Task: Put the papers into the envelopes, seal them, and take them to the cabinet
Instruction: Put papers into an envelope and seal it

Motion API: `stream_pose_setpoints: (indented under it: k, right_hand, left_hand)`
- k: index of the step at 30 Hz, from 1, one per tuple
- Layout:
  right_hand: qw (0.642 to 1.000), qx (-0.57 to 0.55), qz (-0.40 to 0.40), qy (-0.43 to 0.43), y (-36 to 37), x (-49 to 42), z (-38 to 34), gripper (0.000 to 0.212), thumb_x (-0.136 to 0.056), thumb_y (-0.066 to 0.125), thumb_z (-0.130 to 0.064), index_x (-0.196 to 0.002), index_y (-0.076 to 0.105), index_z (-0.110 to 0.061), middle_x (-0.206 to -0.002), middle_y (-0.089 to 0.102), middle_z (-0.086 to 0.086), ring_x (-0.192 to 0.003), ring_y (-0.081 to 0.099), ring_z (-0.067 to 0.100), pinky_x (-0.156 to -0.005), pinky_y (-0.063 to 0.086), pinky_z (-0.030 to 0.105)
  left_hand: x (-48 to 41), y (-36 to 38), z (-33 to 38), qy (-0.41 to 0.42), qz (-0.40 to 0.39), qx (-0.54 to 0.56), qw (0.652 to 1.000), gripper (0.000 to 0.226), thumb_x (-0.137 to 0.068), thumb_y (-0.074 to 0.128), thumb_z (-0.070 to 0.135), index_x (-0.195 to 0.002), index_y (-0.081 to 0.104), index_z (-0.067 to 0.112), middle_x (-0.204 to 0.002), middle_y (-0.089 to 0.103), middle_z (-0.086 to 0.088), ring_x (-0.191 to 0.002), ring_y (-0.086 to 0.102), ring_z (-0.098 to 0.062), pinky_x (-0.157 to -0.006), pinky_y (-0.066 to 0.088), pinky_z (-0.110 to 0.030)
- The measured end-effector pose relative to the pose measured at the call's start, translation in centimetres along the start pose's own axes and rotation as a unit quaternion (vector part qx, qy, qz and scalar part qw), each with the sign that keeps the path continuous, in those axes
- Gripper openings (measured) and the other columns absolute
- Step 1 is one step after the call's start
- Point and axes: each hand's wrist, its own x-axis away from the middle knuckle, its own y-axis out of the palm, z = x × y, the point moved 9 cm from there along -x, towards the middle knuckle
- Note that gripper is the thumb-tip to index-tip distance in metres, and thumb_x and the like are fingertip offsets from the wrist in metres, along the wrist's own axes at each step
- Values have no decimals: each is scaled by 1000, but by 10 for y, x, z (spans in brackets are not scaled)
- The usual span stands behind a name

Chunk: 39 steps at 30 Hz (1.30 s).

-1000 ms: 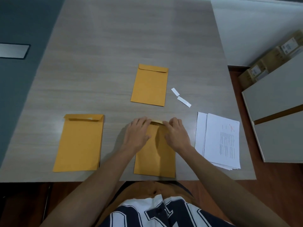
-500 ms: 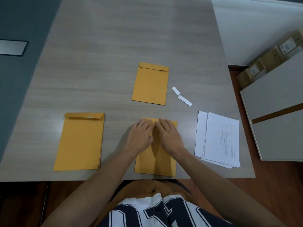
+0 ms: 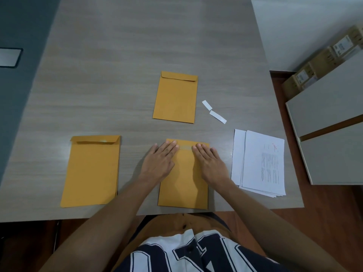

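Grey wood-grain worktop [image 3: 137,46] fills most of the view. Off its right edge stands a pale unit with a brown band, which I take to be the cabinet [image 3: 330,114]. On my left, well apart from the work, lies the envelope pile [image 3: 92,171], manila, top flap not pressed down. On my right, just beside the work, lie the papers [image 3: 261,163], a loosely squared white stack, printed side up. Dead centre, at the front edge, is the near envelope [image 3: 183,185]: long axis running straight away from me, flap [image 3: 185,147] at the far end, bottom edge close to my body. Beyond it, on the same line, lies the far envelope [image 3: 175,99], flap down and apparently sealed. Left hand [image 3: 159,163] and right hand [image 3: 211,163] are both flat, palms down, fingers straight and together, pressing the upper part of the near envelope, fingertips on the flap. A narrow gap between them shows the flap's edge. Neither hand pinches anything. Two white backing strips [image 3: 218,116] lie between the far envelope and the papers. Judgement: sealing is under way. Both hands are equally near the flap, so the smoothing should run sideways, across the long axis. The cabinet lies to my right, so the right hand is better placed for the carry.
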Motion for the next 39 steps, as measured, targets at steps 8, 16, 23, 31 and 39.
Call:
stream_pose_setpoints:
  k: [8,16,23,31,39]
  right_hand:
    - [1000,-2,5,23,7,15,24,68,-97,40,-6,-156,9,-18,-163,12,3,-149,3,25,-120,-4,40]
    - [1000,1,4,25,1,15,27,56,-95,30,-18,-151,33,-16,-155,37,5,-145,30,34,-116,17,48]
    - [999,-7,-16,36,6,16,32,67,-98,48,-12,-156,17,-23,-161,25,1,-149,18,34,-118,9,54]
    - [998,-21,-30,53,3,18,30,74,-97,39,-13,-157,-3,-27,-165,3,-4,-152,-5,28,-119,-7,53]
    - [993,-81,-75,49,0,15,25,64,-104,32,-35,-157,-2,-24,-165,-2,-2,-151,-13,29,-121,-6,47]
  left_hand:
    - [-2,-5,8,-28,-36,-11,999,58,-101,25,35,-156,19,19,-164,13,3,-152,10,-15,-122,1,-48]
    - [-10,-9,77,62,-25,-1,998,66,-99,19,40,-157,1,15,-165,-5,0,-152,-6,-17,-123,-1,-42]
    - [-5,-1,41,-13,-40,-26,999,62,-99,10,43,-156,-5,24,-162,-10,9,-152,-3,-13,-122,0,-48]
    - [20,-3,-16,-94,-37,-21,995,73,-87,-5,48,-157,7,29,-163,6,13,-152,7,-20,-120,0,-49]
    - [14,-17,-5,-163,29,131,977,56,-93,46,34,-145,47,14,-155,40,-1,-142,33,-27,-110,32,-43]
